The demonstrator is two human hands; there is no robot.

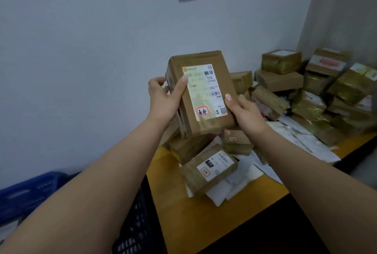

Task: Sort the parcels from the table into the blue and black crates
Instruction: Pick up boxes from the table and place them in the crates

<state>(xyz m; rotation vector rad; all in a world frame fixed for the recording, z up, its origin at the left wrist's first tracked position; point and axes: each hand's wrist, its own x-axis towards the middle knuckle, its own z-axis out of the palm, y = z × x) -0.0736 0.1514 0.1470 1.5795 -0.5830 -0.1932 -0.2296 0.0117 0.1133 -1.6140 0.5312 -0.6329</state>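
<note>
Held up in front of the wall, above the near left end of the heap on the yellow table (204, 223), the brown parcel (201, 92) is clasped at both long edges — left hand (163, 98) and right hand (245, 114) each closed on it, thumbs across its label — with the blue crate (30, 194) and black crate (134, 231) low on the left.

Matt brown cardboard parcel (201, 92) with glossy tape and paper label (205, 91); smooth yellow table (173, 209).

Single head-worn view, angled forward and down, close over table (204, 223), facing wall (81, 50)
</note>
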